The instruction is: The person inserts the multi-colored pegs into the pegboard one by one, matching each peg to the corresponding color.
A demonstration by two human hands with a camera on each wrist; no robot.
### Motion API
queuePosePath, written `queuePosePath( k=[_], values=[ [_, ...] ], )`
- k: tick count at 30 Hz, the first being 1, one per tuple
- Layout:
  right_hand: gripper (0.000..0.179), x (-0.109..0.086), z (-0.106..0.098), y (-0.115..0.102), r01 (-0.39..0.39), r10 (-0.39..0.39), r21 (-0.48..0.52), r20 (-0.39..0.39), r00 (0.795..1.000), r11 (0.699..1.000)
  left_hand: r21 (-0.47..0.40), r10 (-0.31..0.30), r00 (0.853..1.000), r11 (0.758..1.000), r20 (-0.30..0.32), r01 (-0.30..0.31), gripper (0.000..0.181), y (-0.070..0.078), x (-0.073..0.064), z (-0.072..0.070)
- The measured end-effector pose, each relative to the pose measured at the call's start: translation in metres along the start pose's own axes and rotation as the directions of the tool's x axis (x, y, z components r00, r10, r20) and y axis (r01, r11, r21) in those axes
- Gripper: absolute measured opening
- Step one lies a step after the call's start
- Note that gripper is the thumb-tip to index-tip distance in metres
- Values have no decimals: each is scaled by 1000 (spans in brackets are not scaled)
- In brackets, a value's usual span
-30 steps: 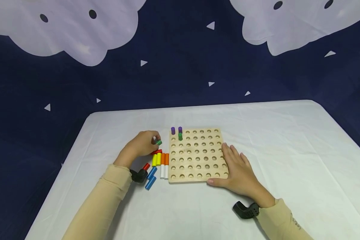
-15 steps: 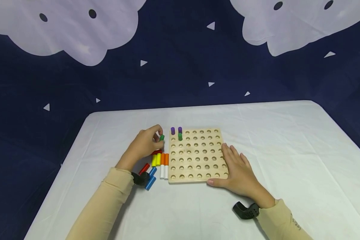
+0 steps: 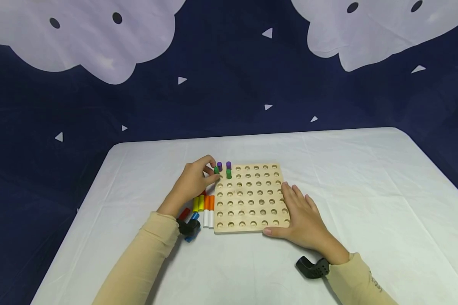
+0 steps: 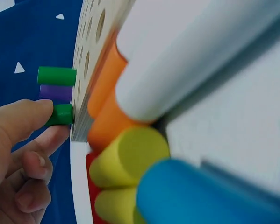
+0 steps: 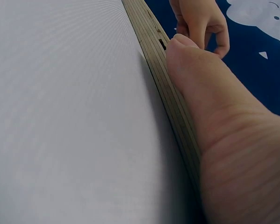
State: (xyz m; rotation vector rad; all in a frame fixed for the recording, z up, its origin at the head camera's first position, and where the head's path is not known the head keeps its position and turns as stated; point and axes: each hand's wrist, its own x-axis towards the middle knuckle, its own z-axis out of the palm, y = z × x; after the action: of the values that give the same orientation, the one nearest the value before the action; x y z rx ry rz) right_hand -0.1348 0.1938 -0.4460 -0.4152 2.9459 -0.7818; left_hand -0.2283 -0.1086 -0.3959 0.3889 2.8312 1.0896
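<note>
My left hand [image 3: 192, 180] pinches a green peg [image 4: 61, 115] between thumb and fingertip at the far left corner of the wooden pegboard [image 3: 248, 218]. In the left wrist view the peg's end is right at the board's face. Two purple pegs [image 3: 228, 165] stand upright in the far row, and another green peg [image 3: 229, 174] stands in the second row. My right hand [image 3: 307, 220] rests with straight, spread fingers along the board's right edge, its thumb at the near right corner. The right wrist view shows that thumb [image 5: 210, 88] against the board's layered edge.
Left of the board lie loose pegs: white [image 3: 206, 219], orange [image 3: 211, 202], yellow [image 3: 198, 203], red [image 3: 184, 214] and blue [image 3: 192, 237], some partly hidden by the left wrist's camera [image 3: 188, 227]. A white cloth [image 3: 347, 178] covers the table, with a dark blue backdrop behind.
My left hand has lifted the green peg from beside the board, turned it upright and carried it right to the board's far left corner. The right hand has stayed in place.
</note>
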Motion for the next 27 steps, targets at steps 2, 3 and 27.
queuePosePath(
  k=[2, 3, 27],
  values=[
    [135, 0, 0, 0, 0, 0, 2, 0, 1000, 1000, 4, 3, 1000, 1000, -2, -3, 20, 1, 1, 2],
    [135, 0, 0, 0, -1, 1, 3, 0, 1000, 1000, 9, 6, 1000, 1000, -4, -6, 19, 2, 2, 3],
    [135, 1, 2, 2, 1, -1, -8, 0, 1000, 1000, 97, -56, 998, 994, 0, 56, 30, -2, -13, -4]
  ],
)
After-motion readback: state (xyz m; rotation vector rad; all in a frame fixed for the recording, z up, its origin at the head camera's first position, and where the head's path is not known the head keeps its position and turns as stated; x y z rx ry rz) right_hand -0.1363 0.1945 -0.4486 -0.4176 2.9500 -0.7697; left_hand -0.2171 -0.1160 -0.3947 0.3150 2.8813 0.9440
